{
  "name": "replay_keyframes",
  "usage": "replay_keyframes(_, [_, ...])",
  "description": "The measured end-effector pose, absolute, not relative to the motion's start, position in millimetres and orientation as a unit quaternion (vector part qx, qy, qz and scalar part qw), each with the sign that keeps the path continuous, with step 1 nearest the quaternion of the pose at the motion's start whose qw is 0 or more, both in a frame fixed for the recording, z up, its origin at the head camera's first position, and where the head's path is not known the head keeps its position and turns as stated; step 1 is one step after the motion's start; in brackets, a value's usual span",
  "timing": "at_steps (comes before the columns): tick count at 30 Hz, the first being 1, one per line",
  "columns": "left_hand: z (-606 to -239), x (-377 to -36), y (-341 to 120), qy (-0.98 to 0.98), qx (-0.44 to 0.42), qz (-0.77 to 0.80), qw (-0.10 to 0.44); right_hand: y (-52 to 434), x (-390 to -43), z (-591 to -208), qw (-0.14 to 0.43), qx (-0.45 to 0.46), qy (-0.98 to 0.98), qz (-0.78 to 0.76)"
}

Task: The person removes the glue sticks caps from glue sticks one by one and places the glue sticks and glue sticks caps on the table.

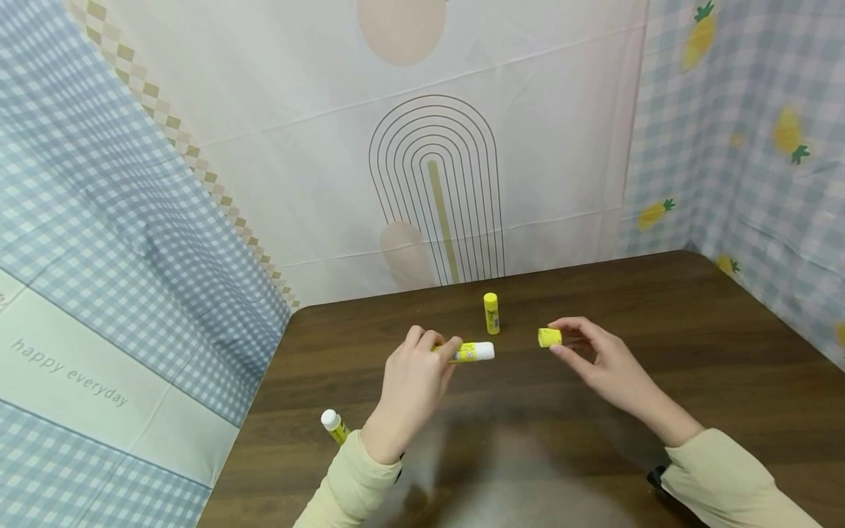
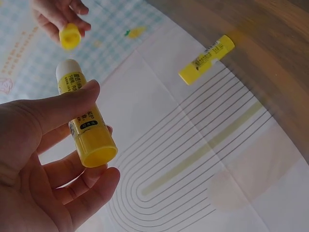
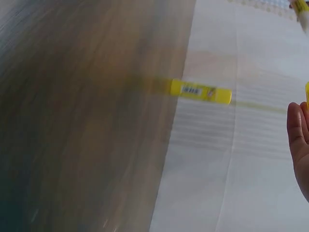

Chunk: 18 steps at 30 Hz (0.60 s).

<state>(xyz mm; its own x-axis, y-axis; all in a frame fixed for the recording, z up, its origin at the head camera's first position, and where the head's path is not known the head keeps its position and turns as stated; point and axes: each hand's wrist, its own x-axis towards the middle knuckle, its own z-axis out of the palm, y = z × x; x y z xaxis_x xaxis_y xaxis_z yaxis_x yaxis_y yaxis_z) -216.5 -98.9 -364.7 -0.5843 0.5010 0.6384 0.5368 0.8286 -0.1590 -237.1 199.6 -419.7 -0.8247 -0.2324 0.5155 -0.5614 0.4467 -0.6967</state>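
Note:
My left hand (image 1: 414,375) grips a yellow glue stick (image 1: 467,353) that lies nearly level, its bare white end toward the right. The left wrist view shows thumb and fingers round its printed label. Across a gap to the right, my right hand (image 1: 610,367) pinches a yellow cap (image 1: 549,337) between thumb and fingertips. Cap and glue stick are apart, both held above the table. In the right wrist view only part of the right hand (image 3: 300,145) shows, at the right edge, with a sliver of the cap.
A capped yellow glue stick (image 1: 491,315) stands upright behind the hands on the dark wooden table (image 1: 594,286). Left of my left forearm is another glue stick (image 1: 335,425) with a white top, partly hidden by the sleeve. Patterned cloth (image 1: 317,191) hangs behind and along the sides.

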Motion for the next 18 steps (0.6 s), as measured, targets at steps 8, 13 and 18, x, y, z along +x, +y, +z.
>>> replay_keyframes(8, [-366,-218,-105,-0.893,-0.284,-0.029,0.349,252,-230,-425,0.211,0.194,-0.856,0.429])
replay_keyframes(13, [-369,-218,-107,-0.893,-0.28,-0.035,0.35,279,-228,-426,0.196,0.156,-0.888,0.386])
replay_keyframes(18, [-371,-218,-107,-0.897,-0.279,-0.038,0.34,295,-229,-431,0.18,0.166,-0.912,0.329])
